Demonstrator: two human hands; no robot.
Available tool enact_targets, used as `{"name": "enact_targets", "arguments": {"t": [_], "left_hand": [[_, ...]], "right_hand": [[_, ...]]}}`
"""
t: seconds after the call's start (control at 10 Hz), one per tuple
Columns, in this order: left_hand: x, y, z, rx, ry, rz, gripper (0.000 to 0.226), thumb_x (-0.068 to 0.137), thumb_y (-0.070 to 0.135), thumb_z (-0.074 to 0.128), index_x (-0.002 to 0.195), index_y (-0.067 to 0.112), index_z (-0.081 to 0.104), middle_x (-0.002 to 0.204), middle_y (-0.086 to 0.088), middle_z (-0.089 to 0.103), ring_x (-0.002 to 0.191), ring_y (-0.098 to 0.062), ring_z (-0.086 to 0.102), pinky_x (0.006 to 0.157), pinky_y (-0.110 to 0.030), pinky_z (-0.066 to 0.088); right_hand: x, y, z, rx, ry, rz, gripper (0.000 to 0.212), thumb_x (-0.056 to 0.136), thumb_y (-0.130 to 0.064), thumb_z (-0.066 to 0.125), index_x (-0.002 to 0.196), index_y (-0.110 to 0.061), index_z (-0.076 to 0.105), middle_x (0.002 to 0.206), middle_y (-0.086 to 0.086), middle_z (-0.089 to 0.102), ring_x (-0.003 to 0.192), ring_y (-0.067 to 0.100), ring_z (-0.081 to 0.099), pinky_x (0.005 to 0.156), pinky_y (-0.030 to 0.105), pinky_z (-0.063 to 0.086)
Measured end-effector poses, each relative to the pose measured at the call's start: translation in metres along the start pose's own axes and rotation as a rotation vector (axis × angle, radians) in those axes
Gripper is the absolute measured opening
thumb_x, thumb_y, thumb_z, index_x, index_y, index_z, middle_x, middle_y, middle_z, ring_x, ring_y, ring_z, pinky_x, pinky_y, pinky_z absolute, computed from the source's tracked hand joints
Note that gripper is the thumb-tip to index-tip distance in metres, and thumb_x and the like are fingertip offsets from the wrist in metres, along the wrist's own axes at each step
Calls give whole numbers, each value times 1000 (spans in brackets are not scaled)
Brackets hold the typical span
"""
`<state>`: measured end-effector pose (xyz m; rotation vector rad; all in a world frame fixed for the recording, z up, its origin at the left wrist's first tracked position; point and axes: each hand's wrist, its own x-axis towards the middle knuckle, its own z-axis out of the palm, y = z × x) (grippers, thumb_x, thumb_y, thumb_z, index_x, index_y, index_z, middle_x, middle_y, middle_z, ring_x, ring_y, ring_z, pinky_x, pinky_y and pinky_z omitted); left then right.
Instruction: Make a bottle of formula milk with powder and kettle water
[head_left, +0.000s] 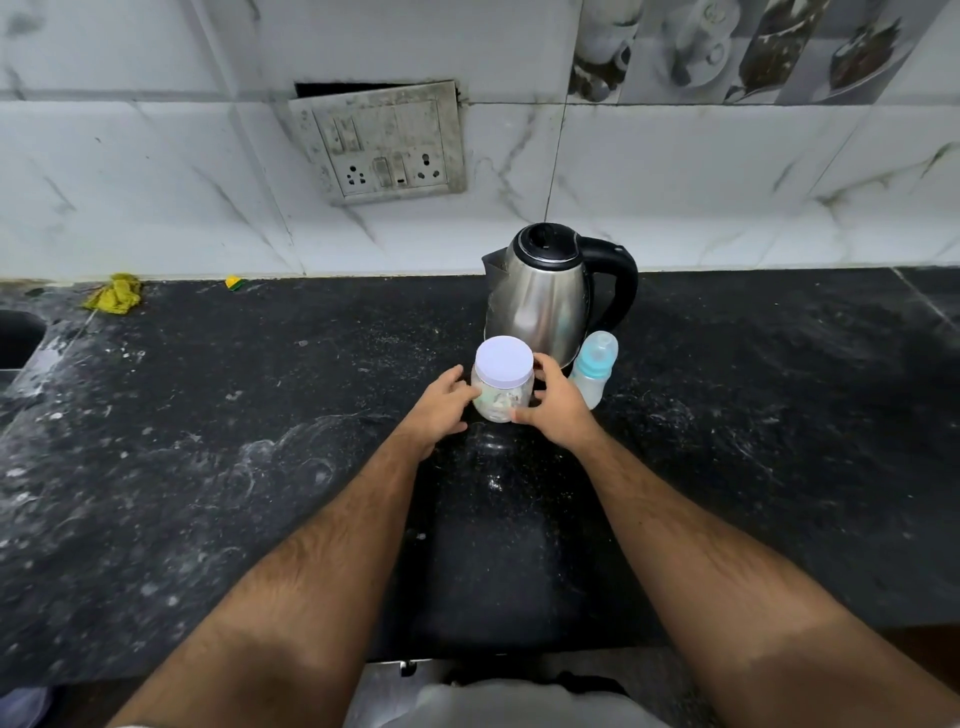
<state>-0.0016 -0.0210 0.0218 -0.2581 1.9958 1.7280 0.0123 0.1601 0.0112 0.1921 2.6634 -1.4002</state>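
Note:
A clear powder jar (503, 402) with a white lid (505, 360) stands on the black stone counter (260, 441), its lid on. My left hand (441, 402) touches the jar's left side and my right hand (558, 402) wraps its right side, thumb at the front. Behind the jar stands a steel kettle (540, 296) with a black lid and handle, its lid down. A baby bottle (595, 369) with a pale blue collar and a clear cap stands upright just right of the jar, against the kettle's base.
A tiled wall with a grimy socket panel (384, 143) rises behind the counter. A yellow cloth (114, 295) and a small yellow-green scrap (235, 282) lie at the back left. A sink edge (21, 338) shows at the far left. The counter's front edge is near my body.

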Motion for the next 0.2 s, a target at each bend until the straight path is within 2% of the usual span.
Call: {"name": "enact_targets", "arguments": {"t": [0.1,0.2], "left_hand": [[-2,-14,-1,5,91,55,59,97,23,55,151,18,32,149,-4,44,130,-17,48,101,-38,46],[-10,-34,-1,135,215,165,51,95,26,59,143,14,47,142,-6,54,123,-14,55,109,-35,41]], "right_hand": [[-15,2,-1,-60,43,-10,77,75,-8,83,142,-11,44,124,0,54,106,15,55,93,29,47],[-37,5,0,-166,72,-15,65,80,-25,80,136,-14,50,127,5,58,116,23,56,100,36,47]]}}
